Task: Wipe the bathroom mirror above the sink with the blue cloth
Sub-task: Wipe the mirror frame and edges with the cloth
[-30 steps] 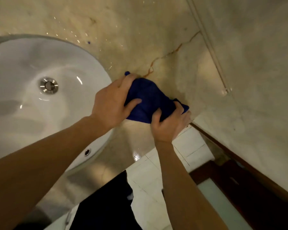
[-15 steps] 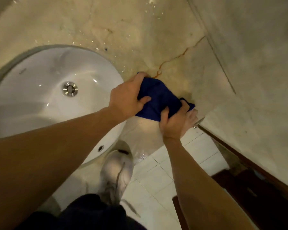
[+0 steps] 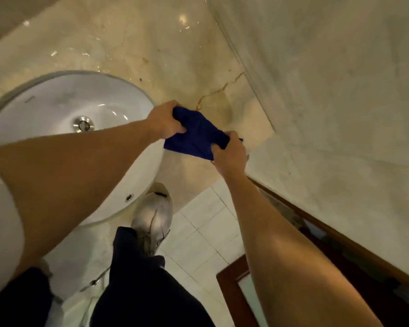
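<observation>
A dark blue cloth (image 3: 196, 138) is stretched between both hands just above the beige marble counter (image 3: 151, 48), to the right of the white oval sink (image 3: 57, 107). My left hand (image 3: 165, 120) grips the cloth's upper left end with curled fingers. My right hand (image 3: 229, 154) grips its lower right end near the counter's corner. The mirror is not in view.
A marble wall (image 3: 340, 90) rises on the right of the counter. Below lie white floor tiles (image 3: 206, 220), a wooden door frame (image 3: 316, 223), and my white shoe (image 3: 155, 215) and dark trousers (image 3: 147, 291). The sink drain (image 3: 83, 123) shines at the basin's middle.
The view has drawn back and tilted, so more counter and floor show. Both hands have kept hold of the cloth and pulled it wider apart between them.
</observation>
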A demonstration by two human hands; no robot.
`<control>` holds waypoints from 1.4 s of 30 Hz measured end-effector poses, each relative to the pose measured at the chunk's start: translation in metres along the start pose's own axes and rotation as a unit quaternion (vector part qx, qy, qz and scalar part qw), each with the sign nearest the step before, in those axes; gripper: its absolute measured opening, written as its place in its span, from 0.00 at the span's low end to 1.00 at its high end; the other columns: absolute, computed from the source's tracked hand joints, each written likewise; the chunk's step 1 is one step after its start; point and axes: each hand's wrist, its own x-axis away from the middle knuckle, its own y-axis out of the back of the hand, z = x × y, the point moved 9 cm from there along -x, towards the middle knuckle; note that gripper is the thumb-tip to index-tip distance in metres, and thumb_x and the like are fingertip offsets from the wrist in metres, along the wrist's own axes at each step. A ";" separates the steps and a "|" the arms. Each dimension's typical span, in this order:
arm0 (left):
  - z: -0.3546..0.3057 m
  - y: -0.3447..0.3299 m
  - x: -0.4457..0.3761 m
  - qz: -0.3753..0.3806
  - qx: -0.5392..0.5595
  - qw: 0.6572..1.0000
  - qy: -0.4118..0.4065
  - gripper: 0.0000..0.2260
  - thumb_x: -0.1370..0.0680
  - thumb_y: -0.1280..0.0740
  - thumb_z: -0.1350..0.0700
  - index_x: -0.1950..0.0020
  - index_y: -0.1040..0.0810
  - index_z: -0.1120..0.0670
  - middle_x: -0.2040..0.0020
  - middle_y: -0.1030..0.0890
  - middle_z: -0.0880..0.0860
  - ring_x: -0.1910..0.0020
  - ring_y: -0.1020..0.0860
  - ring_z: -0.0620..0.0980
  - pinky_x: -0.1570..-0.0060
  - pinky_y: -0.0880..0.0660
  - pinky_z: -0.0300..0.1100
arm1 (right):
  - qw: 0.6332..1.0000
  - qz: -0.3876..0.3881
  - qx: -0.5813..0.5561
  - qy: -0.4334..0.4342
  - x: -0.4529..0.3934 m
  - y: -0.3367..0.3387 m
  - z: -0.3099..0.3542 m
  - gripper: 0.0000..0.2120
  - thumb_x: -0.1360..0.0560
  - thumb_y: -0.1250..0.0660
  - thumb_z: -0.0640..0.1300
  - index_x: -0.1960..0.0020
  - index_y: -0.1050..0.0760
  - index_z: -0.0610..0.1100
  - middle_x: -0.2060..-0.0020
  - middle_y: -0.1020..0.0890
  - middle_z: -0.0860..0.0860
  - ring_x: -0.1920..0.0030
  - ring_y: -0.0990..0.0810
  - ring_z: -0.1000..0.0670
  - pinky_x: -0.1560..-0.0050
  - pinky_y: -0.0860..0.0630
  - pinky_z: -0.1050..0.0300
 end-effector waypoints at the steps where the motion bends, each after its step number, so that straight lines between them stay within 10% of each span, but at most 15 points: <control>1: -0.003 0.009 0.013 0.002 0.039 0.999 -0.007 0.23 0.27 0.28 0.62 0.34 0.28 0.54 0.41 0.23 0.55 0.44 0.25 0.53 0.50 0.27 0.43 | 0.998 -0.001 -0.068 -0.016 0.015 0.008 0.005 0.19 0.25 0.35 0.41 0.34 0.30 0.44 0.46 0.21 0.49 0.45 0.22 0.45 0.47 0.26 0.54; 6: -0.037 0.065 0.102 -0.008 0.212 0.975 -0.065 0.18 0.26 0.27 0.60 0.38 0.26 0.53 0.49 0.21 0.48 0.52 0.21 0.43 0.59 0.25 0.31 | 0.936 -0.027 -0.350 -0.008 0.096 0.052 0.046 0.20 0.28 0.38 0.32 0.39 0.27 0.46 0.48 0.19 0.49 0.48 0.20 0.48 0.47 0.20 0.54; 13: -0.118 0.139 0.203 -0.065 0.241 0.952 -0.176 0.18 0.24 0.30 0.60 0.37 0.24 0.46 0.41 0.20 0.51 0.42 0.22 0.47 0.44 0.24 0.40 | 0.853 -0.050 -0.519 -0.016 0.177 0.127 0.096 0.14 0.25 0.31 0.38 0.41 0.23 0.49 0.47 0.19 0.54 0.45 0.19 0.49 0.47 0.19 0.51; 24: -0.194 0.201 0.374 -0.127 0.153 0.948 -0.249 0.12 0.18 0.38 0.56 0.38 0.23 0.43 0.46 0.23 0.36 0.46 0.25 0.35 0.48 0.29 0.29 | 0.873 -0.159 -0.453 0.087 0.295 0.242 0.174 0.14 0.21 0.35 0.43 0.36 0.26 0.51 0.44 0.23 0.62 0.43 0.25 0.61 0.41 0.25 0.62; 31: -0.256 0.251 0.467 -0.172 0.197 0.916 -0.304 0.16 0.19 0.36 0.59 0.34 0.23 0.45 0.42 0.20 0.46 0.39 0.23 0.46 0.34 0.28 0.47 | 0.862 -0.151 -0.455 0.165 0.359 0.319 0.237 0.19 0.23 0.31 0.46 0.33 0.28 0.50 0.44 0.23 0.60 0.45 0.24 0.63 0.45 0.24 0.67; 42: -0.348 0.327 0.596 -0.201 0.164 0.883 -0.390 0.21 0.26 0.25 0.59 0.37 0.24 0.44 0.44 0.20 0.47 0.50 0.20 0.40 0.53 0.22 0.36 | 0.858 -0.203 -0.370 0.294 0.447 0.443 0.326 0.16 0.26 0.28 0.43 0.40 0.24 0.51 0.50 0.21 0.63 0.48 0.23 0.65 0.46 0.26 0.68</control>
